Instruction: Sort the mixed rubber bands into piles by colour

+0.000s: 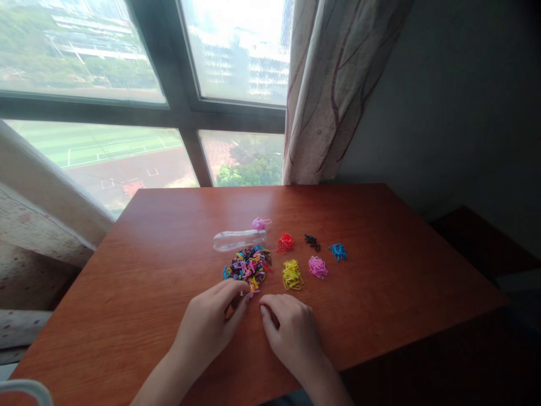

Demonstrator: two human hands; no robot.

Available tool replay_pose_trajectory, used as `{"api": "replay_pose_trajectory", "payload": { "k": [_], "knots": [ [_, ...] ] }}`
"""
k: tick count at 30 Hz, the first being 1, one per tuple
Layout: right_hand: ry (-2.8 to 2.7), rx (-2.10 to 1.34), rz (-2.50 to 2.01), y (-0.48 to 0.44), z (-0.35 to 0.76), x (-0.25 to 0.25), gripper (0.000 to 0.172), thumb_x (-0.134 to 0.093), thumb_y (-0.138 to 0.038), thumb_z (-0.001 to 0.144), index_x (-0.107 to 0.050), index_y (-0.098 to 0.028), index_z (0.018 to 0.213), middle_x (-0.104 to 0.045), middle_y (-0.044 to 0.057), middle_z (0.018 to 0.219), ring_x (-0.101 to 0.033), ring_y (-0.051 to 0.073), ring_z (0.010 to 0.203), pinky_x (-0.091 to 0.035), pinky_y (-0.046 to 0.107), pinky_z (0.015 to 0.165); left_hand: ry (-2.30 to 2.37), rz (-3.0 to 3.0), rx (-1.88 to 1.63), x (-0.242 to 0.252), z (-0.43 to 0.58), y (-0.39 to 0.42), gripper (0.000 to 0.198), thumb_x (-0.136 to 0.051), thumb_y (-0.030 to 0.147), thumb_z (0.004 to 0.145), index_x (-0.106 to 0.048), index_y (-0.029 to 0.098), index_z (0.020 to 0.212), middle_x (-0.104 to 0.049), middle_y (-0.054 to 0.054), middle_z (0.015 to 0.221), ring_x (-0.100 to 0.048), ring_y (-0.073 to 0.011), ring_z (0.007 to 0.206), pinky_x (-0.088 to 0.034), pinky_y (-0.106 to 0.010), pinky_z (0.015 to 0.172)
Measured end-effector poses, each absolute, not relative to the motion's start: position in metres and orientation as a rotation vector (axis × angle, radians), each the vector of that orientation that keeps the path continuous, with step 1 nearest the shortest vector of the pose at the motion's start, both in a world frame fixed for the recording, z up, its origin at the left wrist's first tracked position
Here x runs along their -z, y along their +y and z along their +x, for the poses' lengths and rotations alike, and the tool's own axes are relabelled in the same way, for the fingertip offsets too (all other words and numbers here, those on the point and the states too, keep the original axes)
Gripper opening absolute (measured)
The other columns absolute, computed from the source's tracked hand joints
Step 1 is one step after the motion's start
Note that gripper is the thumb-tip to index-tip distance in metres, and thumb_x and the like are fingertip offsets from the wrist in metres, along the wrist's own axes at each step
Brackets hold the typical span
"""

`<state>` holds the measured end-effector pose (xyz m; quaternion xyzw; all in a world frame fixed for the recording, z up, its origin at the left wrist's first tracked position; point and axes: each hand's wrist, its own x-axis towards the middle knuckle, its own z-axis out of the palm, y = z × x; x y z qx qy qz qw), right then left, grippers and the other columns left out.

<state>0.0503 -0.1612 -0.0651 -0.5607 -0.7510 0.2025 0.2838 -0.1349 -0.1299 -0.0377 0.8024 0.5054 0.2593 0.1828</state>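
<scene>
A mixed pile of small coloured rubber bands [249,264] lies on the wooden table [160,248]. My left hand [211,324] rests just below it, fingertips pinched at the pile's near edge on something I cannot make out. My right hand [291,330] lies beside it, fingers curled down on the table, apart from the pile. Sorted little heaps lie to the right: red [285,242], black [312,242], blue [338,251], yellow [292,274] and pink [318,267].
A clear plastic bottle [239,239] with a pink cap [258,223] lies on its side behind the mixed pile. A window and a curtain [333,90] stand behind the table. A dark wall is at the right.
</scene>
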Motion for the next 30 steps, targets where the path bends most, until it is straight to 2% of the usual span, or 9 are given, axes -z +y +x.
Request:
{"api": "replay_pose_trajectory", "payload": {
  "k": [5,10,17,23,27,30],
  "knots": [
    [-2.035,-0.461,-1.567,-0.161,0.051,0.069,0.015,-0.052,-0.012,0.086,-0.056,-0.022,0.076,-0.064,-0.001,0.074,-0.059,0.016,0.071,-0.027,0.027,0.062,1.325,2.470,-0.427,0.018,-0.095,-0.105,0.017,-0.047,0.020,0.093,-0.063,0.022,0.089,-0.070,-0.001,0.085,-0.067,-0.0169,0.077,-0.045,-0.024,0.063],
    [-2.061,-0.387,-1.648,-0.161,0.051,0.072,0.015,-0.054,-0.009,0.081,-0.058,-0.021,0.073,-0.064,0.000,0.071,-0.060,0.016,0.067,-0.024,0.029,0.059,1.254,2.602,-0.252,0.014,-0.061,-0.079,0.014,-0.051,0.022,0.090,-0.063,0.022,0.082,-0.070,-0.002,0.081,-0.068,-0.0184,0.070,-0.042,-0.025,0.056],
    [-2.042,-0.384,-1.610,-0.161,0.051,0.073,0.015,-0.054,-0.010,0.081,-0.058,-0.021,0.072,-0.064,0.000,0.070,-0.061,0.016,0.067,-0.023,0.029,0.059,1.240,2.620,-0.258,0.018,-0.050,-0.068,0.005,-0.058,0.023,0.085,-0.062,0.021,0.084,-0.072,-0.002,0.085,-0.070,-0.0203,0.075,-0.046,-0.026,0.062],
    [-2.020,-0.449,-1.548,-0.161,0.051,0.070,0.015,-0.052,-0.011,0.084,-0.057,-0.022,0.076,-0.064,-0.001,0.073,-0.059,0.015,0.070,-0.026,0.028,0.061,1.343,2.571,-0.315,0.008,-0.072,-0.079,0.018,-0.046,0.022,0.092,-0.064,0.022,0.088,-0.072,-0.002,0.086,-0.069,-0.0195,0.076,-0.045,-0.026,0.060],
    [-2.006,-0.509,-1.511,-0.160,0.050,0.067,0.016,-0.049,-0.014,0.090,-0.061,-0.024,0.086,-0.065,-0.002,0.077,-0.058,0.016,0.073,-0.029,0.027,0.064,1.408,2.444,-0.497,0.010,-0.104,-0.094,0.018,-0.048,0.021,0.092,-0.066,0.023,0.092,-0.073,-0.001,0.089,-0.069,-0.0170,0.078,-0.047,-0.024,0.063],
    [-2.017,-0.525,-1.513,-0.161,0.049,0.065,0.015,-0.050,-0.015,0.092,-0.061,-0.024,0.088,-0.066,-0.001,0.080,-0.058,0.017,0.075,-0.030,0.027,0.067,1.485,2.346,-0.653,0.021,-0.129,-0.110,0.017,-0.051,0.029,0.093,-0.066,0.023,0.093,-0.071,0.000,0.079,-0.066,-0.0140,0.066,-0.046,-0.022,0.059]
  ]
}}
